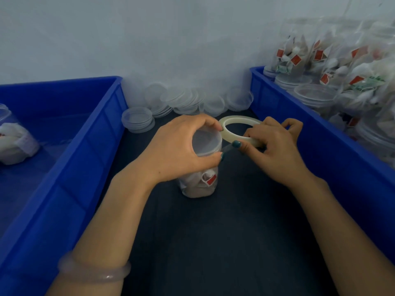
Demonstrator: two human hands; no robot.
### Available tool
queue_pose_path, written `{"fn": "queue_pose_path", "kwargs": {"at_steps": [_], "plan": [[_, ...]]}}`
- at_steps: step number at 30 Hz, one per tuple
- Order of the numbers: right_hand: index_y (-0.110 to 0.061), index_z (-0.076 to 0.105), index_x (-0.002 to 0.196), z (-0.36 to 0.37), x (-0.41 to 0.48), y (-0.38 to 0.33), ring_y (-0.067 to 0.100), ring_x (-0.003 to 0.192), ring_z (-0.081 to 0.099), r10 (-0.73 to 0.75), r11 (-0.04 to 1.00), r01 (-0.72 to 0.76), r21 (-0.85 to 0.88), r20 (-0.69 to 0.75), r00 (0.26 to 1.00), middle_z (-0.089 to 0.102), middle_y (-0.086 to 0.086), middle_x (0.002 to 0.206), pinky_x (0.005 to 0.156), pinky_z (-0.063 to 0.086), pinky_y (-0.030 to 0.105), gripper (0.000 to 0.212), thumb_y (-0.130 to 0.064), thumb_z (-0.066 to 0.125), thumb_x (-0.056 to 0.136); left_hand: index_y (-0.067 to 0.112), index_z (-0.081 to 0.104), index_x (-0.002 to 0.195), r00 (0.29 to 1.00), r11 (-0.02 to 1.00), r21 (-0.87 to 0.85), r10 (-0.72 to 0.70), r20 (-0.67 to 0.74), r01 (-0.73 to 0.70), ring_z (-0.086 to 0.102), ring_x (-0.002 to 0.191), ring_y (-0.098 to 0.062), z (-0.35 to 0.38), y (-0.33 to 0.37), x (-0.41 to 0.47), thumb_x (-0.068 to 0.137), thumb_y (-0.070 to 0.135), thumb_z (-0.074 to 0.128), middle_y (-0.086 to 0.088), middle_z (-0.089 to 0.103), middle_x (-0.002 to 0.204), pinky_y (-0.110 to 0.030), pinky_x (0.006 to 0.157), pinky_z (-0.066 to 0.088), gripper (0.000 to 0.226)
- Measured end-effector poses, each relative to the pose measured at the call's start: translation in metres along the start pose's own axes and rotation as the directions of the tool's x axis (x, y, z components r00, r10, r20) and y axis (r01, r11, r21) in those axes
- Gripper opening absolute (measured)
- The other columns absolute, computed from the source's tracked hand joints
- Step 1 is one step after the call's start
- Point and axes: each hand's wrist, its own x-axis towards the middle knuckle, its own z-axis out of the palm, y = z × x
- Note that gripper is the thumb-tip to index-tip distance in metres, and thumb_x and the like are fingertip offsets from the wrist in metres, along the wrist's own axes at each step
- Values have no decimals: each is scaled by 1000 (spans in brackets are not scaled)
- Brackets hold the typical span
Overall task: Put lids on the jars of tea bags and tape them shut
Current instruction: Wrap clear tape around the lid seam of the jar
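Note:
A clear plastic jar [199, 184] of tea bags stands upright on the dark table between two blue crates. A clear lid [206, 142] sits on its top. My left hand [177, 150] grips the lid's rim from the left, thumb and fingers curled round it. My right hand [271, 148] holds a roll of clear tape [235, 122] just right of the jar. A short strip of tape [227, 147] stretches from the roll to the lid's edge, under my right thumb.
Loose clear lids [139, 121] lie stacked and scattered along the wall behind the jar. The left blue crate [85, 150] holds one jar [15, 137] lying on its side. The right blue crate [333, 159] is piled with jars of tea bags [333, 67].

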Motion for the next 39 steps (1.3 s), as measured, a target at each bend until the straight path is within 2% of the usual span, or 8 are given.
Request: {"fn": "queue_pose_path", "kwargs": {"at_steps": [3,8,13,20,24,29,32,39], "plan": [[-27,56,66,14,-1,-10,12,77,44,15,1000,-15,-10,-48,999,46,-13,62,73,12,34,47,-63,42,93,38,63,112,998,1000,-13,21,67,-20,54,113,-1,-3,3,3,75,40,76,24,62,114,-32,102,44,39],[-32,49,70,21,-4,-17,9,78,41,6,1000,-4,9,-168,986,40,-18,66,75,13,34,34,-57,45,92,40,59,97,994,999,50,-20,111,15,56,108,-3,-4,12,11,69,61,73,24,63,107,-42,94,48,37],[-25,56,72,19,-5,-16,9,80,40,-71,996,55,-72,-248,966,44,-16,72,77,14,34,51,-66,38,97,39,61,91,992,999,17,-34,121,32,57,110,-2,-5,14,12,66,50,69,23,65,107,-43,94,48,28],[-32,44,79,33,-8,-19,12,81,41,-32,999,33,7,-123,992,41,-18,73,76,16,36,40,-62,28,101,39,63,97,977,1000,26,-17,212,12,50,114,-7,-11,13,11,70,45,73,21,58,112,-41,101,44,29],[-33,48,82,39,-9,-20,11,81,42,-13,999,17,51,-87,996,42,-19,72,76,16,37,39,-58,27,102,35,51,131,978,974,222,-96,186,54,29,127,-11,-11,8,8,71,58,69,9,30,125,-30,111,30,67],[-31,54,83,34,-7,-18,11,82,42,-4,999,8,36,-111,994,46,-17,76,76,15,36,38,-58,34,100,32,43,131,983,941,321,-149,108,108,35,123,-12,-12,10,3,66,72,66,8,32,121,-33,98,40,80],[-29,55,83,27,-6,-16,10,84,41,-84,996,80,-33,-133,988,45,-18,80,77,14,35,40,-59,37,100,37,48,131,986,968,246,-82,145,44,38,121,-8,-18,9,-4,69,62,74,13,37,122,-35,99,44,73],[-24,53,80,20,-7,-13,14,85,44,-184,982,178,-62,-116,976,48,-12,80,81,15,36,50,-61,29,103,40,46,142,968,994,109,-51,248,25,38,126,1,-25,8,-13,83,27,77,21,37,138,-6,96,31,68]]}}
